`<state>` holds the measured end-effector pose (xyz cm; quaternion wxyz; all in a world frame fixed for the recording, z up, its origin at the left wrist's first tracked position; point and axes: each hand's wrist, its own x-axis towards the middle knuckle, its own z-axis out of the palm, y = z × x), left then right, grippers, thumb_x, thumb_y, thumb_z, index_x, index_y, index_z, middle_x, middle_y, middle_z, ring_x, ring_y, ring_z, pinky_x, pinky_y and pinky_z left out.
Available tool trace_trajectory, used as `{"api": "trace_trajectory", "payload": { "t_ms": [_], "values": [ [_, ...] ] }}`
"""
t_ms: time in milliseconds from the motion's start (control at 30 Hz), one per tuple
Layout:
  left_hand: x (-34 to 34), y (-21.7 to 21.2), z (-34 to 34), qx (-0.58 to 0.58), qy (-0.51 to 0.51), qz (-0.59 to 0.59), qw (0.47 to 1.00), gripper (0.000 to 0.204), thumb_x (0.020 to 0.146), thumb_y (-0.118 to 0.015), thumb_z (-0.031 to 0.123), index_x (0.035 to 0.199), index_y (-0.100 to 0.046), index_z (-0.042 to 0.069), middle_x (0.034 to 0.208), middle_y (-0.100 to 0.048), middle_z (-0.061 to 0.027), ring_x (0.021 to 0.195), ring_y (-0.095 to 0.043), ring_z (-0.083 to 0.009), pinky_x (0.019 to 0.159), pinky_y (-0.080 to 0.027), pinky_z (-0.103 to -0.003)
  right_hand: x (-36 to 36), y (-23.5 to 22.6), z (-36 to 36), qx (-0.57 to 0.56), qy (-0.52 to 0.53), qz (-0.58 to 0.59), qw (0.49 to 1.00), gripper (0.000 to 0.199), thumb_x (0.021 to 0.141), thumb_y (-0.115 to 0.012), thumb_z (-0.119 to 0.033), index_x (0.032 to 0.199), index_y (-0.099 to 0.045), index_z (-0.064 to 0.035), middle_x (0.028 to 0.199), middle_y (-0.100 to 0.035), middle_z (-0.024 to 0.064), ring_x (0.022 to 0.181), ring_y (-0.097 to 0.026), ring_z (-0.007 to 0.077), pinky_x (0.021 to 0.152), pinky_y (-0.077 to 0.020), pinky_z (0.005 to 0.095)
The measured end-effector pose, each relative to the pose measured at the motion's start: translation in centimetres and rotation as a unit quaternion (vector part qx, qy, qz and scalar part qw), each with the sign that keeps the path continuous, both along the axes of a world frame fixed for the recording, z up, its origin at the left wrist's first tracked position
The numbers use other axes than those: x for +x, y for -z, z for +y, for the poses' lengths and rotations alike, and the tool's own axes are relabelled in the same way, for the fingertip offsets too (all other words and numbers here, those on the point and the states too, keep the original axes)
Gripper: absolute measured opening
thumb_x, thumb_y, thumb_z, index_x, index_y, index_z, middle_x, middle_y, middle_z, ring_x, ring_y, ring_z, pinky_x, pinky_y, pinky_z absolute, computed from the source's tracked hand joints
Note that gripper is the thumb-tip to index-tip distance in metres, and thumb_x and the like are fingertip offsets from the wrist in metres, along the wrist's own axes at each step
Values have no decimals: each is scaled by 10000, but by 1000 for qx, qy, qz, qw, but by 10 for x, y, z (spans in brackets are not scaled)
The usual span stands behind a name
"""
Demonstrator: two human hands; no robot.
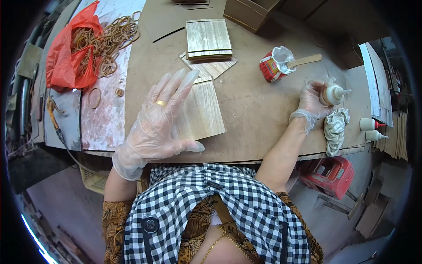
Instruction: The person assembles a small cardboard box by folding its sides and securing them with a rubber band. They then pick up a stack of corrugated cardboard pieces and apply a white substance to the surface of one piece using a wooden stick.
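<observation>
My left hand [160, 116], in a clear glove with a ring over it, has its fingers stretched out above the left part of a thin pale wooden panel [204, 110]. The panel lies near the table's front edge. On the right, my right hand [310, 99], also gloved, is wrapped around a squeeze bottle [333, 93] with a pale nozzle pointing right. Behind the panel stands a stack of similar wooden panels [209, 37], dark strips along their edges, with another panel [215, 67] turned at an angle beneath it.
A red tub [276, 66] of white paste holds a wooden stick [307, 60]. A crumpled cloth [336, 130] lies by my right hand, near two small nozzle bottles [368, 124]. Rubber bands [116, 37] spill from a red bag [66, 57] at left. Brown boxes [250, 13] stand behind.
</observation>
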<state>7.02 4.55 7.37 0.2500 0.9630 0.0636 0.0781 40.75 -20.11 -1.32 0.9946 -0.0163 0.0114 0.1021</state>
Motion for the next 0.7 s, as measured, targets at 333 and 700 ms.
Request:
{"api": "trace_trajectory", "payload": {
  "t_ms": [333, 700],
  "values": [
    [-2, 4, 1, -6, -6, -22, 1000, 1093, 685, -706, 687, 1500, -326, 66, 1546, -311, -203, 1436, -246, -431, 1172, -198, -504, -19, -27, 9, -45, -31, -188, 981, 584, 716, -716, -356, 1165, -614, 4, 1217, -622, 193, 1083, -603, 343, 914, -485, 479],
    [-24, 25, -7, 101, 18, -50, 993, 789, 830, -525, 710, 1379, -554, 144, 1490, -404, -174, 1446, -226, -399, 1164, -156, -555, -47, -53, 44, 7, -157, -309, 938, 1008, 750, -819, -228, 1479, -179, 46, 1527, -285, 254, 1391, -320, 458, 1133, -332, 600]
  ]
}}
